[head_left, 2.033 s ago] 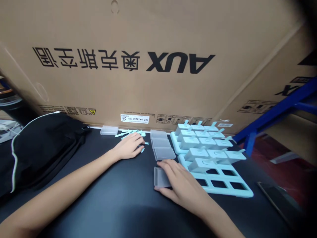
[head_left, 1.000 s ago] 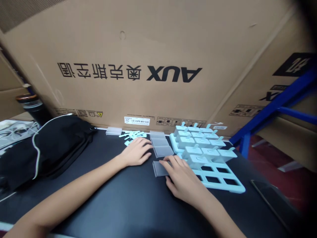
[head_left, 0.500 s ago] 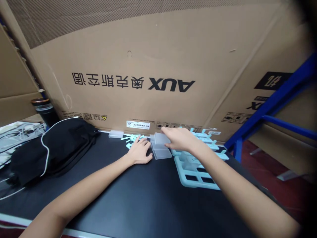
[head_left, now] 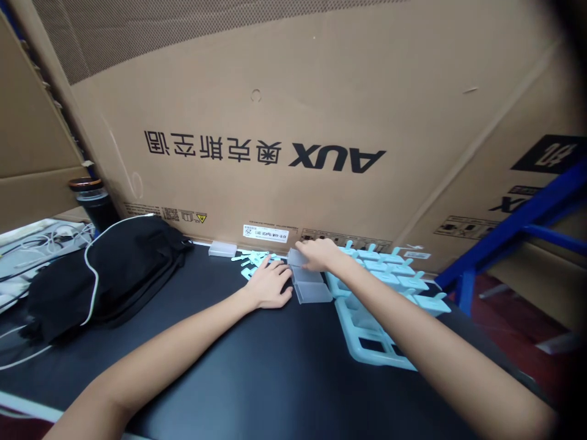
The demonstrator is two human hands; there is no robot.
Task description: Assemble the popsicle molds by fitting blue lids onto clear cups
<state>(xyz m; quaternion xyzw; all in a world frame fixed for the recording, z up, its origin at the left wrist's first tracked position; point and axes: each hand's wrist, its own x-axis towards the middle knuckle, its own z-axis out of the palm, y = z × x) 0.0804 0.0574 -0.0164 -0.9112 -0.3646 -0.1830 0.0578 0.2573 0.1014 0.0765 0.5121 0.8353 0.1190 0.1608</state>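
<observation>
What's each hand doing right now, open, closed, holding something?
Left hand: open, fingers spread beside the light-blue sticks.
Right hand: fingers on a translucent case; whether it grips it cannot be told.

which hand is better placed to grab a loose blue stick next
The left, most likely: the left hand lies right beside the loose blue sticks, while the right hand is farther over, with its fingers at a clear case.
</observation>
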